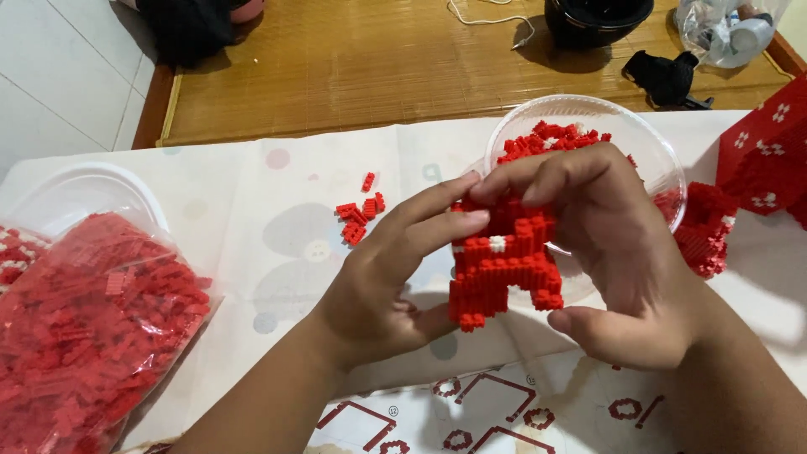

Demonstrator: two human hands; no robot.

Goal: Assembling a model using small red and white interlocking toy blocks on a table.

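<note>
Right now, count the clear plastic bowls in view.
2. One bowl stands behind the hands, holding loose red bricks. The other bowl sits at the left edge, behind the bag of bricks. More may lie out of frame.

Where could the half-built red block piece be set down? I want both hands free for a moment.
Bare cloth lies between the bag of red blocks and the left hand, below the loose blocks. It is crowded to the right: the clear bowl and finished red sections.
</note>
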